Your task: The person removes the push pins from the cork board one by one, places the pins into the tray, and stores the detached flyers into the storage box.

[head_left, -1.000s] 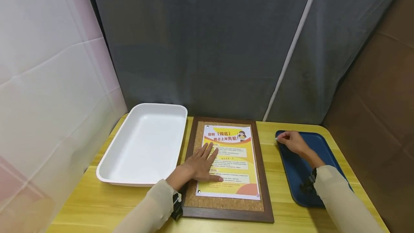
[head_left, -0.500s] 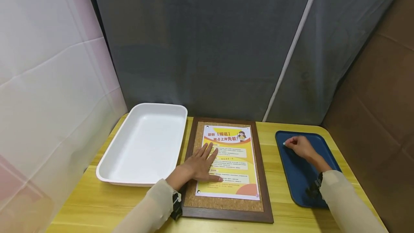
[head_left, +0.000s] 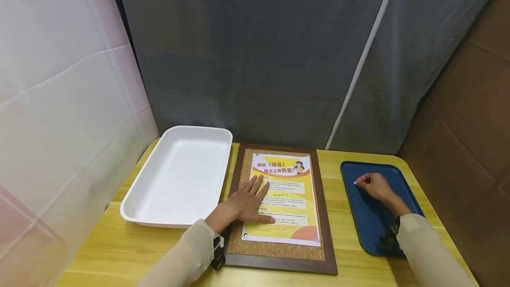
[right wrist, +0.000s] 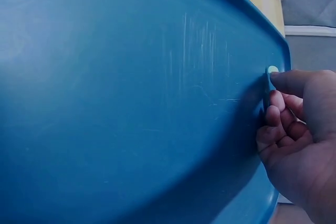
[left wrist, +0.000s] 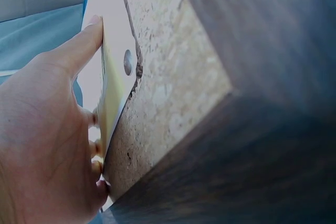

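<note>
My left hand (head_left: 249,205) lies with spread, straight fingers on a yellow and white printed poster (head_left: 296,216). The poster lies on a framed cork board (head_left: 275,251), and its thumb rests near the lower text block. A round silver thumbtack (left wrist: 128,62) pins a corner of the paper in the left wrist view. Over the blue tray, my right hand (head_left: 374,186) pinches a small pale round thing (right wrist: 272,69), seemingly a thumbtack, at the thumb tip. Its other fingers are curled under; the thing's underside is hidden.
A white deep tray (head_left: 129,211) stands left of the board. The blue tray (head_left: 370,229) lies at the right of the wooden table (head_left: 119,251). Grey cloth (head_left: 259,56) hangs behind, with a white panel on the left and a brown one on the right.
My right hand has moved from the blue tray's left rim inward, right and toward me, carrying the small pale thing. The left hand has stayed on the poster.
</note>
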The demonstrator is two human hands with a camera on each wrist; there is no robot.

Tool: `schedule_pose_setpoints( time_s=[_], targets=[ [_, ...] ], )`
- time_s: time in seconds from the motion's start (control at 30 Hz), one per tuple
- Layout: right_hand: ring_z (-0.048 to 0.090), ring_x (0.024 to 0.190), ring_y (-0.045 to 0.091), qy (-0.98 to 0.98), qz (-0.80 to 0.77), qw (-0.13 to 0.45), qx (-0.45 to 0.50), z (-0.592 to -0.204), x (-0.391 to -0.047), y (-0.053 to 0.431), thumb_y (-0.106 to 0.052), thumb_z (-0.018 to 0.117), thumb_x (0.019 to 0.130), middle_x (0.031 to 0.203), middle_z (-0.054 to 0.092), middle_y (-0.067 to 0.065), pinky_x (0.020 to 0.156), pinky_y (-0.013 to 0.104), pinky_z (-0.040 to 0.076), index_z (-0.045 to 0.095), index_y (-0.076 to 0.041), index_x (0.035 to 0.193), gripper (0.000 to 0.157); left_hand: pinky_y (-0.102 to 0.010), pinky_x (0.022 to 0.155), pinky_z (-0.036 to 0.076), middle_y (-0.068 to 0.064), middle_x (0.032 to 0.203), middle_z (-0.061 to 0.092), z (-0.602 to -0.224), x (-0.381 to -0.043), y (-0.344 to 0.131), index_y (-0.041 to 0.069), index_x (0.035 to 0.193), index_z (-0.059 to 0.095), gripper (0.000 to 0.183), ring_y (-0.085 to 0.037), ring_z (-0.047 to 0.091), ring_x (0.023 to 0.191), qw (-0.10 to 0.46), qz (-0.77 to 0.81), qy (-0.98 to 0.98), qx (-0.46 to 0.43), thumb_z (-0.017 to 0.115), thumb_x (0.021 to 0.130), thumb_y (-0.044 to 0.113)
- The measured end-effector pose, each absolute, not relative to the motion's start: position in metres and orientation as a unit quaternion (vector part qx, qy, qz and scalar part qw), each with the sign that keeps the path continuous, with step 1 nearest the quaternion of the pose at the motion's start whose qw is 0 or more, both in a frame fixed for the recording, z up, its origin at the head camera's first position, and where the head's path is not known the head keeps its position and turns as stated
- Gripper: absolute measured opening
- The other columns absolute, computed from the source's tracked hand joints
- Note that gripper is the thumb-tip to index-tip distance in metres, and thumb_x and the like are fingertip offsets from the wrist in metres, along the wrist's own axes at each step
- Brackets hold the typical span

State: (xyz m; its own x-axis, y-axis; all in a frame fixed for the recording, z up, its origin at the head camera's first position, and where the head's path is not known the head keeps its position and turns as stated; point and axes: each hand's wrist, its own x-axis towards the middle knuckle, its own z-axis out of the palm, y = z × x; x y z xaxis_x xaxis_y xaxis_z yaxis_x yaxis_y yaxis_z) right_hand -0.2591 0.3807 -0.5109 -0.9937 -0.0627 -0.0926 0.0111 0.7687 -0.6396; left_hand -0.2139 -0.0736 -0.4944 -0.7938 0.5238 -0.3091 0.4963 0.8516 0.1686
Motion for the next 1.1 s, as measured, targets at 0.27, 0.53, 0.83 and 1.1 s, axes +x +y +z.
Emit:
schedule_pose_setpoints(
  time_s=[0.27, 0.53, 0.83, 1.1],
  targets=[
    [0.059, 0.087, 0.027, 0.943, -0.327, 0.056, -0.002, -0.51, -0.259, 0.381, -0.006, 0.062, 0.105, 0.098, 0.07, 0.017, 0.075, 0.035, 0.048, 0.072, 0.005, 0.102, 0.015, -0.048, 0.132, 0.012, -0.011, 0.179, -0.001, -0.494, -0.216, -0.073, 0.017, 0.173, 0.011, 0.111, -0.031, -0.001, 0.165, 0.174, 0.037, 0.946, 0.27, 0.054, 0.093, 0.082],
    [0.059, 0.087, 0.026, 0.943, -0.329, 0.042, -0.004, -0.511, -0.259, 0.379, -0.006, 0.063, 0.105, 0.099, 0.071, 0.016, 0.075, 0.034, 0.049, 0.072, 0.006, 0.105, 0.015, -0.048, 0.132, 0.012, -0.012, 0.179, -0.001, -0.493, -0.215, -0.073, 0.017, 0.173, 0.012, 0.111, -0.032, 0.0, 0.165, 0.173, 0.037, 0.946, 0.273, 0.055, 0.093, 0.081],
    [0.061, 0.082, 0.021, 0.942, -0.334, 0.012, -0.044, -0.503, -0.263, 0.358, -0.011, 0.065, 0.105, 0.1, 0.074, 0.016, 0.071, 0.031, 0.051, 0.073, 0.004, 0.107, 0.017, -0.049, 0.132, 0.012, -0.013, 0.179, 0.0, -0.496, -0.214, -0.074, 0.016, 0.172, 0.013, 0.112, -0.032, 0.0, 0.165, 0.171, 0.049, 0.946, 0.271, 0.056, 0.092, 0.081],
    [0.067, 0.09, 0.023, 0.936, -0.342, 0.004, -0.079, -0.496, -0.275, 0.329, -0.01, 0.066, 0.105, 0.105, 0.074, 0.016, 0.076, 0.034, 0.055, 0.073, 0.004, 0.112, 0.017, -0.049, 0.132, 0.012, -0.013, 0.179, 0.0, -0.495, -0.214, -0.074, 0.016, 0.172, 0.013, 0.112, -0.032, 0.001, 0.165, 0.168, 0.046, 0.946, 0.273, 0.056, 0.092, 0.081]
  ],
)
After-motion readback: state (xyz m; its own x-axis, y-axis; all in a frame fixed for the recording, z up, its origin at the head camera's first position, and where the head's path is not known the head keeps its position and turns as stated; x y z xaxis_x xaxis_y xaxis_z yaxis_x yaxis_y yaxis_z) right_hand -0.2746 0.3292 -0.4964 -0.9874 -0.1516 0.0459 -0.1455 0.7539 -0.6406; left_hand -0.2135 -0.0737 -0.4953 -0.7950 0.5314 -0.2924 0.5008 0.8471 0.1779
